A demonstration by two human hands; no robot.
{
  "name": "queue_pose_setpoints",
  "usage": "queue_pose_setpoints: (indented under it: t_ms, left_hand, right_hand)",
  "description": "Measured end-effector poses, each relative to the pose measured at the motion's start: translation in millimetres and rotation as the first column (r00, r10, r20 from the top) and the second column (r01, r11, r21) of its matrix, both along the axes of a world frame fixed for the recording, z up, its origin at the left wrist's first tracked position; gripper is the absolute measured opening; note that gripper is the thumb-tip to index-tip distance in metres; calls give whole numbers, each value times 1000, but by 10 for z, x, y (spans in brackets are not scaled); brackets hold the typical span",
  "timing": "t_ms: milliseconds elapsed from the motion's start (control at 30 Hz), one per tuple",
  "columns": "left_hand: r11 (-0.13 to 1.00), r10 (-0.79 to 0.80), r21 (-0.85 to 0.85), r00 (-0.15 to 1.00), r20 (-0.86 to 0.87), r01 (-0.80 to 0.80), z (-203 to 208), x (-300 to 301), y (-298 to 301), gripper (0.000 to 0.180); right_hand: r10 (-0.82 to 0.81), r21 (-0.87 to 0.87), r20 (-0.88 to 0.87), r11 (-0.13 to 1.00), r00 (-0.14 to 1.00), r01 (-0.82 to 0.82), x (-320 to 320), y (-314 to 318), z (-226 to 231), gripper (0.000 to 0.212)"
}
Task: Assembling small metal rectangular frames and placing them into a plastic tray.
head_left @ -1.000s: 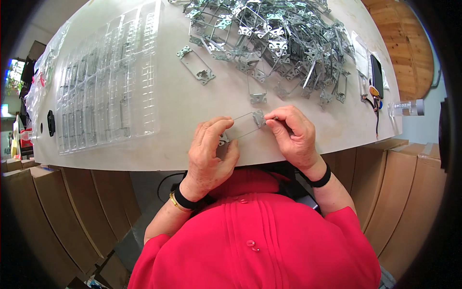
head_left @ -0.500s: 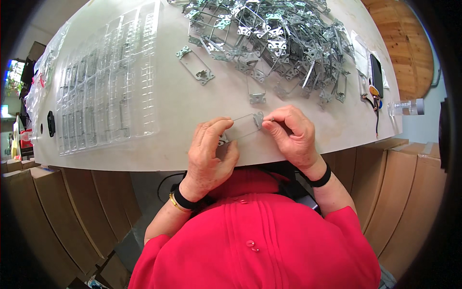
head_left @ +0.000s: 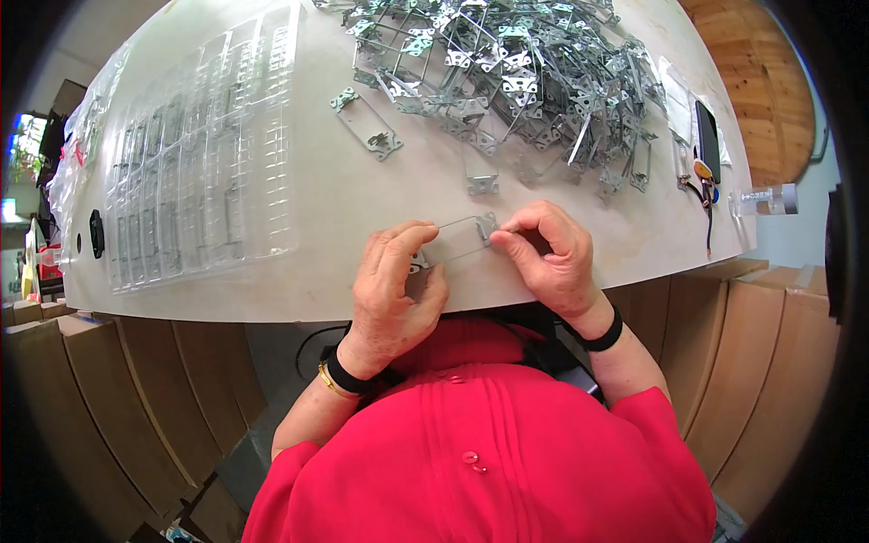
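Close to the table's front edge lies a metal wire frame (head_left: 486, 230), two thin parallel rods with a small punched plate at each end. My left hand (head_left: 396, 285) is closed round its left end, thumb and fingers covering most of that plate. At the other end, my right hand (head_left: 550, 256) pinches thumb and forefinger together against the right plate's edge; whatever is between those fingertips is too small and hidden to name. Just beyond the held frame stands another wire frame, its near plate (head_left: 482, 185) toward me. A further loose frame (head_left: 384, 145) lies flat to the upper left.
A big tangled pile of similar metal frames (head_left: 543, 81) covers the far middle of the table. Clear plastic compartment trays (head_left: 281, 136) lie at left, some holding metal parts. A dark phone (head_left: 707, 136) and a clear bottle (head_left: 769, 201) are at right. Cardboard boxes (head_left: 751, 335) flank me.
The fingertips of my right hand have shifted slightly left, up against the frame's right plate. My left hand keeps its hold almost unmoved.
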State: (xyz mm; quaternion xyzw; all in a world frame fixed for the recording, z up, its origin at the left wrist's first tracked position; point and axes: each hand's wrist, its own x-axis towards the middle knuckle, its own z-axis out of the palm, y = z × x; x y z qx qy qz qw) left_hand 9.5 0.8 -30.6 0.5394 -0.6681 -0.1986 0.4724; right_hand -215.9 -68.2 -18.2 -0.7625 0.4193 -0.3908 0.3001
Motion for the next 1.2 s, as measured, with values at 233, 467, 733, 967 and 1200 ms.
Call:
queue_pose_setpoints:
  t_ms: [233, 467, 733, 967, 1200]
  left_hand:
    - [1000, -8, -4, 1000, 19, 8, 13, 0, -10, 51]
    - [1000, -5, -14, 1000, 7, 5, -12, 2, -7, 51]
    - [1000, 0, 20, 1000, -21, 1, -8, -3, 4, 50]
    - [1000, 0, 6, 1000, -9, 0, 0, 2, 3, 50]
    - [1000, -19, -3, 1000, 7, 19, 23, 7, -11, 50]
  right_hand:
    - [-7, -17, -6, 1000, 1000, 7, 7, -15, -14, 19]
    - [24, -66, -35, 997, 999, -27, -2, -13, 13, 16]
    - [10, -108, -3, 994, 1000, -10, 28, -54, -24, 18]
    - [16, -6, -1, 1000, 1000, -16, 0, -23, -16, 14]
    - [41, 9, 146, 999, 988, -43, 15, -46, -66, 15]
